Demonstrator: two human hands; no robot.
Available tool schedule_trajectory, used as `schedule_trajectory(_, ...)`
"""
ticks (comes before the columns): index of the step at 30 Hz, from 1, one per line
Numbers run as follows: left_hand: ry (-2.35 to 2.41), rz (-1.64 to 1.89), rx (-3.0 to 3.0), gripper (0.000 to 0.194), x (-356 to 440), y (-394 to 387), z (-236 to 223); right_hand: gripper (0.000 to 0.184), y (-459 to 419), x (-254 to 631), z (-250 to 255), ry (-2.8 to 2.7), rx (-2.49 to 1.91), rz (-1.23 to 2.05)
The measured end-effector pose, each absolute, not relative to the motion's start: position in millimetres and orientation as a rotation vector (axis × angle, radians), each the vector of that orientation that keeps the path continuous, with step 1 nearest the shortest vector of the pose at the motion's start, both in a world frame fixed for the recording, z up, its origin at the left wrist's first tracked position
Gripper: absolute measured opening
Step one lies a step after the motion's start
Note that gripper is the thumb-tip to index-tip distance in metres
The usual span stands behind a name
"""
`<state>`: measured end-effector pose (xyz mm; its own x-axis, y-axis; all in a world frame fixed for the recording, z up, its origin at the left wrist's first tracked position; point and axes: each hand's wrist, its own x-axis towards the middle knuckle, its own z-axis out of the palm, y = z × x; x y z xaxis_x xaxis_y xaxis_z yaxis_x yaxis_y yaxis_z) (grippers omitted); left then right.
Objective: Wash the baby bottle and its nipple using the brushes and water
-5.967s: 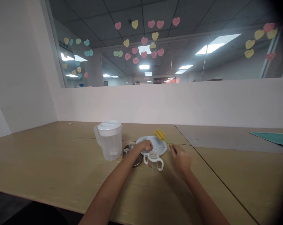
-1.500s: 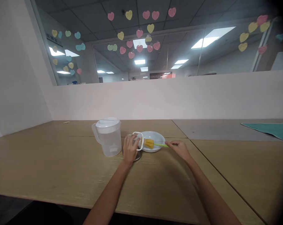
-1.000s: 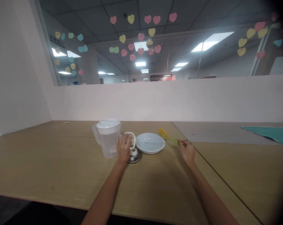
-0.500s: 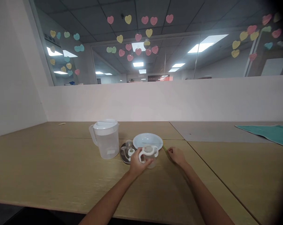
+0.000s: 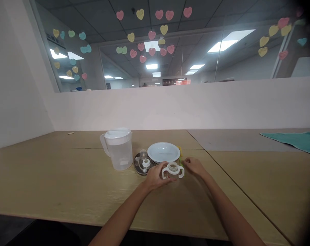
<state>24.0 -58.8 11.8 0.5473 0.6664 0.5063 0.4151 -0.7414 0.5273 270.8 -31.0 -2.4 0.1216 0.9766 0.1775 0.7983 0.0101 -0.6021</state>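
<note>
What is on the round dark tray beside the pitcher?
The tray holds a white ring-shaped cap, a thin white tube and a clear dome-shaped cover. The surface beneath the cap is hidden; the left hand covers part of the near right edge.

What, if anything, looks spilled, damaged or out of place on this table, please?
Nothing looks spilled or damaged. One minor oddity: a small pale piece lies alone at the back left of the table, well away from the pitcher, the bowl and the bottle in the left hand. It is too small to identify.
</note>
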Motion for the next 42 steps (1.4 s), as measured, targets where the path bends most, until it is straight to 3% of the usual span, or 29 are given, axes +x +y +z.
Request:
schedule_trajectory(4,1.264,1.237,2.421,0.035,-2.1,-38.0,17.9,0.04,-22.3,265.2,9.7,-1.622,-1.836,0.337)
schedule_trajectory(8,1.999,0.895,2.432,0.03,-30.7,-12.8,18.3,0.041,-2.1,246.9,22.4,-1.603,-1.856,0.321)
schedule_trajectory(13,2.167,0.671,2.42,0.025,-44.6,2.8,10.7,0.042,19.5,233.8,28.4,-1.591,-1.941,0.288)
schedule_trajectory(27,2.238,0.566,2.498,0.021,-41.1,-2.8,14.6,0.044,5.7,230.9,49.4,-1.763,-2.118,0.203)
schedule_trajectory(31,2.27,0.656,2.491,0.021,-37.8,-10.2,26.3,0.033,1.3,229.7,65.1,-1.804,-2.142,0.189)
schedule_trajectory(35,2.207,0.94,2.323,0.023,-31.2,-16.5,42.7,0.023,6.3,232.7,79.9,-1.79,-2.127,0.202)
schedule_trajectory(40,1.674,1.468,2.175,0.019,-23.4,-13.1,58.0,0.008,15.8,222.1,89.3,-1.859,-1.85,0.312)
schedule_trajectory(42,1.486,1.58,2.137,0.015,-17.9,-10.0,60.5,0.012,19.2,208.7,87.3,-1.906,-1.687,0.384)
